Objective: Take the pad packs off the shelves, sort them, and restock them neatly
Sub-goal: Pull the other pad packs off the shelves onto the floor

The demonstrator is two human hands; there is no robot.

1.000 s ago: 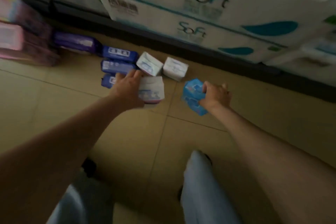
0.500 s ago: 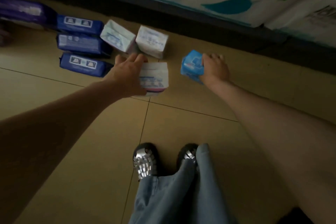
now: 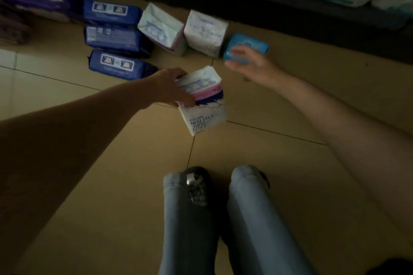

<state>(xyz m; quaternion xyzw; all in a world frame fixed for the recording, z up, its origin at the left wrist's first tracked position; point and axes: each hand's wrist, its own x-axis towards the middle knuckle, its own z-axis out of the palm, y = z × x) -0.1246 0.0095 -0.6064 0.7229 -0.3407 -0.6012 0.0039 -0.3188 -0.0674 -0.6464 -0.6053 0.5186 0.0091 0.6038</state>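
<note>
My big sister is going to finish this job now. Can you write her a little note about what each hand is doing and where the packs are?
Left hand: grips a white-and-pink pack, held above the floor.
Right hand: open and blurred, right by the light blue pack on the floor; contact unclear.
On the floor by the shelf base: three dark blue packs grouped, two white packs beside them, then the light blue one.
Done: these packs are off the shelves and partly grouped by kind.
Left: set down the held pack, probably with the white ones, then restock everything neatly.
</note>
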